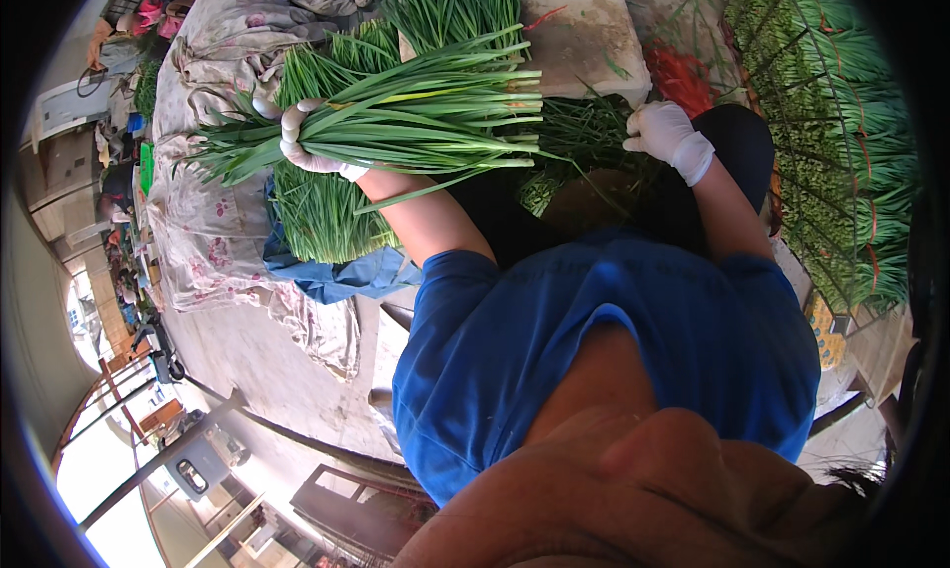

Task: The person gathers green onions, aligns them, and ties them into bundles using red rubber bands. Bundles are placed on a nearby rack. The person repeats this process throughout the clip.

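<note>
My left hand [300, 134], in a white glove, is closed around the leafy part of a bunch of garlic chives [430, 115]. The pale cut stem ends point right, and one leaf droops below the bunch. My right hand [668, 137], also gloved, is on the right above dark loose leaves [582, 130]. Its fingers are curled, and whether they pinch a leaf is hidden. Under and beside the held bunch lie stacked green chives [319, 212], with another pile of chives [460, 8] behind, next to a pale worn slab [582, 34].
Red plastic strips [679, 78] lie behind my right hand. Bundled flowering stalks [809, 145] tied with red strings fill the right side. At left, a floral cloth [200, 219] covers a heap, with blue cloth [341, 271] under the chives. Concrete floor [274, 375] shows below left.
</note>
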